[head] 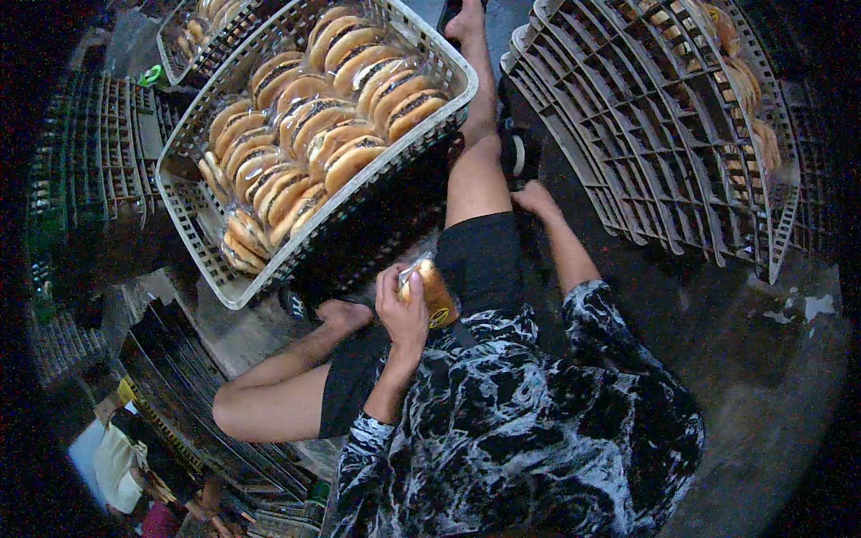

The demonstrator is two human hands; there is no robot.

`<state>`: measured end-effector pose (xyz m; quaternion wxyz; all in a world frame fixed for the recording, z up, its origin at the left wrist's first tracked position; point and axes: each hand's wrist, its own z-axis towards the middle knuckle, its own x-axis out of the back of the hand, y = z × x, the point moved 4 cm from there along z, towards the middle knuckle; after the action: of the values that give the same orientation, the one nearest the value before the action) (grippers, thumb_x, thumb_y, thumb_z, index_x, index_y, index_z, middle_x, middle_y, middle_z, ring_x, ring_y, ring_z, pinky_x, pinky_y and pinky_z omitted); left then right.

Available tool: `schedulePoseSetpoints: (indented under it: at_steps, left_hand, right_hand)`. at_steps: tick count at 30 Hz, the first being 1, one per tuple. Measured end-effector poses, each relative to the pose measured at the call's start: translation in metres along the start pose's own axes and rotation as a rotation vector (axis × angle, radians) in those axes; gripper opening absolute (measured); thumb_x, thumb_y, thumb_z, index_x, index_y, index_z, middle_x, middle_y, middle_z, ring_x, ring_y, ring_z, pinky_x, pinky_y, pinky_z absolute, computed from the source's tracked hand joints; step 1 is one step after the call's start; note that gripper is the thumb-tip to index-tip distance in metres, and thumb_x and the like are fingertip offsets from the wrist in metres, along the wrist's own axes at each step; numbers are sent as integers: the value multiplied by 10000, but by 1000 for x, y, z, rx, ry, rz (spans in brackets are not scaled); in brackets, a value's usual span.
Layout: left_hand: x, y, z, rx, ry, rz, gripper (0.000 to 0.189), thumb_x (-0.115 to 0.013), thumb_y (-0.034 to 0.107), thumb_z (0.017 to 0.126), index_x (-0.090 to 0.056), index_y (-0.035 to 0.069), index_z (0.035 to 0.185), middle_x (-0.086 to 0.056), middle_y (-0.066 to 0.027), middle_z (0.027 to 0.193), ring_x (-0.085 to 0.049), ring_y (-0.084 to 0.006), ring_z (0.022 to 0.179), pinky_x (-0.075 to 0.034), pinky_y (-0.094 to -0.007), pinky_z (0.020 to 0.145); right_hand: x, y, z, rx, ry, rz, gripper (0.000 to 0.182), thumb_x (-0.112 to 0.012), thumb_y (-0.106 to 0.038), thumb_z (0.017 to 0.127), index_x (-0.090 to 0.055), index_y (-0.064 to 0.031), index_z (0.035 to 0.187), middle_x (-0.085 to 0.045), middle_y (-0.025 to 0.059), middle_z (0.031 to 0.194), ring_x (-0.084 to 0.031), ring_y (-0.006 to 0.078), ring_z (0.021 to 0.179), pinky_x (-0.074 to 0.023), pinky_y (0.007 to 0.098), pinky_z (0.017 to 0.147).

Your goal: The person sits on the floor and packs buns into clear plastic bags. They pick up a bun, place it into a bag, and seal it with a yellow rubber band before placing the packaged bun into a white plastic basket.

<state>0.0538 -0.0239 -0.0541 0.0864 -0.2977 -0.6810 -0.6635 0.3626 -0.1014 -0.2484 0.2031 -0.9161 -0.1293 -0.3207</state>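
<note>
My left hand [401, 309] is closed around a bread bun in clear plastic wrap [434, 292], which bears a yellow printed mark, just above my lap. Beyond it stands a pale plastic crate [232, 296], tilted in view and holding rows of plastic-wrapped filled buns [323, 128]. A corner at the crate's near left shows its bare lattice floor. My right hand [535, 198] is low beside my right knee, near a dark thing with a pale curved band [518, 155]; its fingers are partly hidden, and whether it holds anything is unclear.
At the right, a grey slatted crate [625, 128] stands close to my right arm, with more wrapped buns [743, 87] behind its lattice. Another crate of buns [202, 33] is at the upper left. Stacked dark trays [181, 376] lie at the lower left, near another person's arm [212, 504].
</note>
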Motion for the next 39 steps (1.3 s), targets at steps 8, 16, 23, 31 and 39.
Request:
schedulePoseSetpoints:
  at_steps: [8, 16, 23, 31, 39]
  left_hand:
    - [-4, 0, -1, -78, 35, -68, 183, -488, 149, 811, -514, -31, 832, -508, -136, 839, -509, -258, 784, -405, -329, 711]
    - [16, -14, -3, -47, 184, -92, 212, -452, 173, 830, -495, -34, 835, -504, -116, 833, -492, -230, 779, -393, -315, 727]
    - [27, -2, 1, -287, 325, -79, 236, -432, 200, 827, -504, -23, 810, -504, -143, 825, -502, -262, 760, -413, -328, 693]
    - [42, 30, 3, -890, 370, -108, 197, -455, 215, 814, -467, 49, 919, -480, -131, 836, -491, -275, 721, -424, -364, 637]
    - [50, -11, 23, -317, 509, -182, 264, -378, 243, 852, -475, -2, 837, -551, -157, 811, -537, -285, 756, -422, -356, 666]
  right_hand:
    - [27, 13, 9, 59, 213, 62, 507, -565, -375, 754, -484, 52, 1016, -584, 211, 861, -556, 333, 853, -420, 397, 725]
    - [-17, 54, -39, -98, 211, -184, 392, -584, -335, 733, -573, 17, 905, -570, 209, 933, -563, 341, 844, -442, 399, 729]
    - [25, -26, -117, 685, -147, 246, 188, -572, -204, 770, -549, -18, 755, -514, 119, 1048, -470, 199, 977, -353, 331, 836]
    - [29, -243, -233, 981, -526, 216, 249, -575, -202, 737, -549, 2, 876, -558, 121, 973, -532, 171, 870, -418, 298, 752]
    - [-56, -257, -160, 771, -742, 667, 267, -560, -245, 774, -576, -5, 891, -587, 67, 849, -529, 115, 778, -432, 266, 703]
